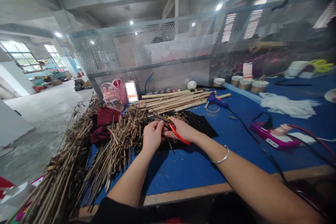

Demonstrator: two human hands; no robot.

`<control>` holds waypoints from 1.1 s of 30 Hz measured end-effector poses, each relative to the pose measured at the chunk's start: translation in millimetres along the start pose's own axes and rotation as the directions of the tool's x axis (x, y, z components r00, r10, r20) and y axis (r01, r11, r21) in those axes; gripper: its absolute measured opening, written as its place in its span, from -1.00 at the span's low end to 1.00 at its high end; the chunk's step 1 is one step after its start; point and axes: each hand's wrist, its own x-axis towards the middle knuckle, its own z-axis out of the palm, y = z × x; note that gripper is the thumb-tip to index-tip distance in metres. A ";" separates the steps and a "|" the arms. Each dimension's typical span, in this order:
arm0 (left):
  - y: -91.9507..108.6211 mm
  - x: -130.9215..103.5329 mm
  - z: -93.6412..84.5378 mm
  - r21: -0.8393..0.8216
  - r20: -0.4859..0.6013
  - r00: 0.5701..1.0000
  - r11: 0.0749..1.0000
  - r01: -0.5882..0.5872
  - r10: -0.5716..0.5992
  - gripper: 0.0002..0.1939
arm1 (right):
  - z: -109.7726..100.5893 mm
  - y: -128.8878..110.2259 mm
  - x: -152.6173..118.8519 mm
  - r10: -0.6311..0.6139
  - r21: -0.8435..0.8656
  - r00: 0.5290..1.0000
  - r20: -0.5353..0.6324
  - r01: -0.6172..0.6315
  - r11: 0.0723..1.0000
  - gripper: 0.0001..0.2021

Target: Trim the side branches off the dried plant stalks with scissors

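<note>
My right hand (183, 131) is closed around red-handled cutters (179, 134), whose tips point up and left. Close beside it, my left hand (153, 134) has its fingers pinched on a thin dried stem, mostly hidden by the fingers. Both hands are over a black cloth (201, 123) strewn with dry bits. Left of my left hand lies a pile of dried stems (122, 131) with small seed heads. Behind the hands, pale wooden sticks (175, 101) lie across the blue table (189, 173).
A longer bundle of dried stalks (61, 168) hangs over the left table edge near a dark red cloth (105, 120). On the right are a blue glue gun (216, 101), a purple power strip (275, 138), cables, white gloves (288, 105) and tubs. A perforated metal screen (157, 52) stands behind.
</note>
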 end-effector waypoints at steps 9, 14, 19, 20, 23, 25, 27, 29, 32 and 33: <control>-3.8 1.7 -2.0 0.078 -0.019 0.997 0.994 -0.073 0.075 -0.66 | 9.1 -1.3 -0.1 0.086 -0.103 0.990 -0.108 -0.097 0.990 -0.61; -7.3 2.9 -3.2 0.079 -0.029 0.993 0.990 -0.113 0.116 -0.65 | 12.7 6.7 3.3 0.088 -0.071 0.990 -0.107 -0.096 0.993 -0.60; -5.7 2.9 -2.0 0.004 -0.051 0.995 0.997 -0.081 0.081 -0.69 | 14.7 10.3 5.6 0.068 -0.038 0.990 -0.125 -0.074 0.997 -0.60; -5.3 3.0 -1.8 -0.023 -0.053 0.997 0.998 -0.061 0.060 -0.69 | 14.7 10.3 5.7 0.056 -0.043 0.990 -0.130 -0.062 0.997 -0.61; -5.1 3.3 -1.6 -0.076 -0.056 0.998 0.997 -0.023 0.018 -0.67 | 13.5 9.1 5.5 0.020 -0.053 0.988 -0.155 -0.028 0.998 -0.61; -5.3 3.1 -0.9 -0.090 -0.051 0.998 0.995 -0.037 0.032 -0.66 | 11.7 7.5 5.3 0.009 -0.051 0.983 -0.185 -0.019 0.999 -0.63; -4.7 2.3 0.5 -0.125 -0.035 0.999 0.991 -0.042 0.038 -0.68 | 8.9 5.4 4.9 0.012 -0.052 0.976 -0.216 -0.024 0.998 -0.64; -3.2 0.9 2.3 -0.172 -0.015 1.000 0.985 -0.022 0.020 -0.70 | 5.5 3.1 4.2 0.021 -0.072 0.972 -0.236 -0.039 0.997 -0.66; -0.3 -1.3 4.4 -0.202 0.002 1.000 0.979 -0.011 0.012 -0.71 | 1.0 0.2 2.4 0.029 -0.144 0.971 -0.237 -0.065 0.988 -0.66; 0.3 -1.8 4.8 -0.197 0.006 1.000 0.980 -0.011 0.012 -0.72 | 0.0 -0.6 1.6 0.028 -0.170 0.974 -0.225 -0.068 0.983 -0.65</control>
